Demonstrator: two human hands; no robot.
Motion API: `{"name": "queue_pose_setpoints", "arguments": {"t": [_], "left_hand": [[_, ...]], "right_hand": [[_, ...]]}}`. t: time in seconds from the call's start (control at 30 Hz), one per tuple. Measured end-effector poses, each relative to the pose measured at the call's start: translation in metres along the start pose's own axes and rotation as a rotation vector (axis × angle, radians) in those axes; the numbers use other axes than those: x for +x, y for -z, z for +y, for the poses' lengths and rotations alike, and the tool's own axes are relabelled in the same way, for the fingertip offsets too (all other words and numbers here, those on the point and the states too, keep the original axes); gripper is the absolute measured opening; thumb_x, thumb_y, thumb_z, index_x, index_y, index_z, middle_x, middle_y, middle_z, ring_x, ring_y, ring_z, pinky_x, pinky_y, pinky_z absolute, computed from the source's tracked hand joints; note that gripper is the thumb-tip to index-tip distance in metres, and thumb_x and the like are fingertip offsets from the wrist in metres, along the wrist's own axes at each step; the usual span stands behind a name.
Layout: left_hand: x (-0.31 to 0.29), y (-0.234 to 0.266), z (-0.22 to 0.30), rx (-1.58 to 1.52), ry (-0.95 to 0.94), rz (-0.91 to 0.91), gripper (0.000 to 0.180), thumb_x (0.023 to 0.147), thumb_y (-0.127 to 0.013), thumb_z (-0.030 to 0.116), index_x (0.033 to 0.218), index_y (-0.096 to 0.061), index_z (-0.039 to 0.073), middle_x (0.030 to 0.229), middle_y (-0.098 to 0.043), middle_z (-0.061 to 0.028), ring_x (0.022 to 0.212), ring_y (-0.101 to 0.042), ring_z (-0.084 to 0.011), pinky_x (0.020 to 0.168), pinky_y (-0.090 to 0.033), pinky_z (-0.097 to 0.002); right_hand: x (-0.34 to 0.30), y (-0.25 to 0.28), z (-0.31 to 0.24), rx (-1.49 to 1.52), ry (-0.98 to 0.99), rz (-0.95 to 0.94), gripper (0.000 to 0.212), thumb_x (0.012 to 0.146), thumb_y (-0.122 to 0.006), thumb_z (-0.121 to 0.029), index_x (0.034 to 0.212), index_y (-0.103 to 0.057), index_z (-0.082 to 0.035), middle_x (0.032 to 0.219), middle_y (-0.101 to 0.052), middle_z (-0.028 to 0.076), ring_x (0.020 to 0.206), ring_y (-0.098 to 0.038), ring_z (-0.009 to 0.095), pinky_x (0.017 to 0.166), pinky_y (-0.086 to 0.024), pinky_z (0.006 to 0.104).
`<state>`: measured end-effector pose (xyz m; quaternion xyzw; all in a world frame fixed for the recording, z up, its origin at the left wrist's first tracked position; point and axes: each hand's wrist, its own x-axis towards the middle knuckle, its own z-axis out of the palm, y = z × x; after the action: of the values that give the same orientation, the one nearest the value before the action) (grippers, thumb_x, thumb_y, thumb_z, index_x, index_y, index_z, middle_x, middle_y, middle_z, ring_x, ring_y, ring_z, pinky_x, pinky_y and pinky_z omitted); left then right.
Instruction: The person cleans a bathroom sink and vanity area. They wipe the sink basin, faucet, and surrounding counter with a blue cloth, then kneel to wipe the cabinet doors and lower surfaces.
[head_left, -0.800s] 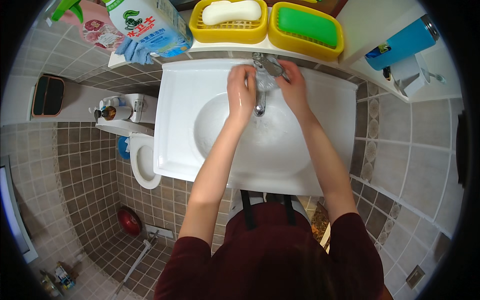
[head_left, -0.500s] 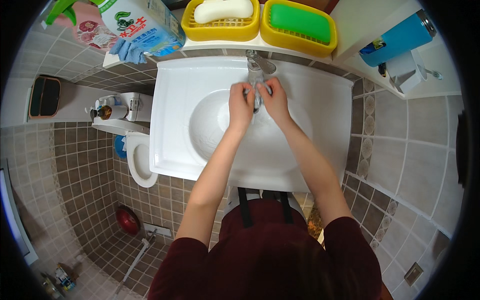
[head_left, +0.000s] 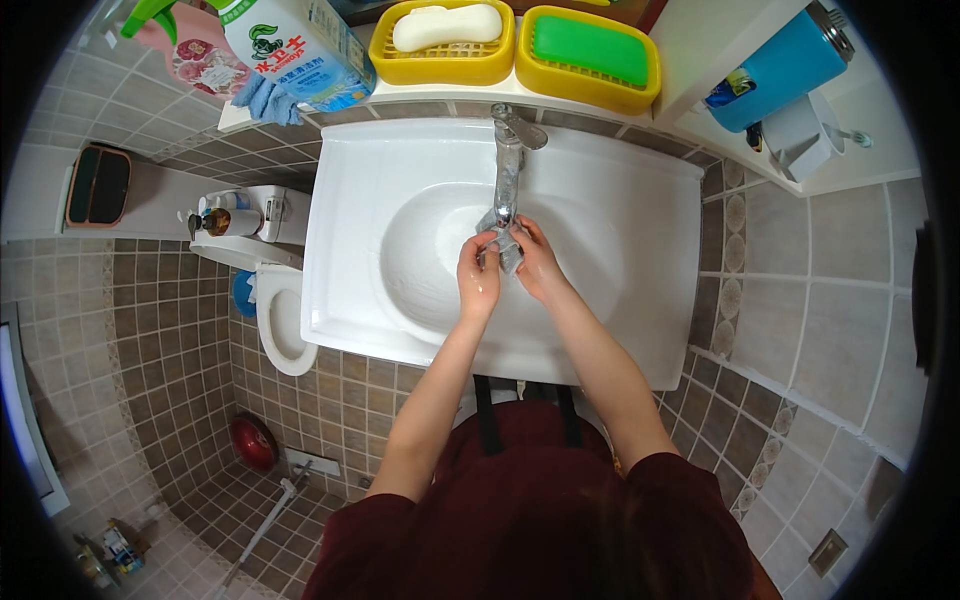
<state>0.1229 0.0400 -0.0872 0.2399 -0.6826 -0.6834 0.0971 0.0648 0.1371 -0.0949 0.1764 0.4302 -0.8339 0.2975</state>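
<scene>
"Where's the grey cloth (head_left: pixel 509 257)?"
"I see it at the front end of the tap (head_left: pixel 508 172), the left hand (head_left: pixel 478 285) and the right hand (head_left: pixel 541 273) both pinching it."
"And behind the tap?"
"I see two yellow soap dishes (head_left: pixel 442 71)."

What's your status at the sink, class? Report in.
Left hand, right hand: both gripping grey cloth. Cloth by faucet spout, over basin. No other obstruction visible.
</scene>
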Motion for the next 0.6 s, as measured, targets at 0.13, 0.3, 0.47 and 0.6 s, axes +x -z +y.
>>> {"name": "queue_pose_setpoints", "arguments": {"t": [0.13, 0.3, 0.47, 0.6], "left_hand": [[0.002, 0.008, 0.020, -0.023, -0.080, 0.084, 0.019, 0.092, -0.050, 0.009, 0.109, -0.054, 0.002, 0.114, -0.058, -0.0105, 0.104, -0.054, -0.0199, 0.085, -0.044, -0.0287], [0.012, 0.009, 0.044, 0.042, -0.071, 0.049, 0.023, 0.093, -0.049, 0.011, 0.114, -0.052, 0.002, 0.116, -0.054, -0.0100, 0.107, -0.052, -0.0199, 0.087, -0.044, -0.0309], [0.024, 0.000, 0.051, 0.043, -0.065, 0.053, 0.024, 0.093, -0.048, 0.012, 0.115, -0.051, 0.003, 0.115, -0.053, -0.0097, 0.106, -0.052, -0.0200, 0.086, -0.045, -0.0319], [0.023, -0.004, 0.049, 0.061, -0.018, 0.062, 0.025, 0.092, -0.049, 0.012, 0.116, -0.051, 0.003, 0.116, -0.052, -0.0103, 0.107, -0.051, -0.0206, 0.085, -0.044, -0.0312]], "right_hand": [[-0.019, -0.008, -0.025, -0.409, 0.387, 0.171, 0.026, 0.093, -0.050, -0.011, 0.118, -0.048, -0.008, 0.105, -0.057, 0.005, 0.094, -0.055, 0.016, 0.081, -0.045, 0.0291], [-0.056, -0.051, -0.106, -0.852, 1.050, 0.108, 0.027, 0.088, -0.053, -0.006, 0.114, -0.053, -0.006, 0.101, -0.057, 0.009, 0.091, -0.057, 0.020, 0.081, -0.046, 0.0302], [0.006, -0.095, -0.142, -1.832, 1.229, 0.158, 0.031, 0.081, -0.054, -0.007, 0.112, -0.053, -0.004, 0.104, -0.060, 0.014, 0.091, -0.060, 0.025, 0.078, -0.050, 0.0334], [0.042, -0.117, -0.137, -2.321, 0.913, 0.248, 0.027, 0.080, -0.053, -0.013, 0.105, -0.053, -0.003, 0.097, -0.062, 0.017, 0.081, -0.065, 0.024, 0.062, -0.055, 0.0350]]}}
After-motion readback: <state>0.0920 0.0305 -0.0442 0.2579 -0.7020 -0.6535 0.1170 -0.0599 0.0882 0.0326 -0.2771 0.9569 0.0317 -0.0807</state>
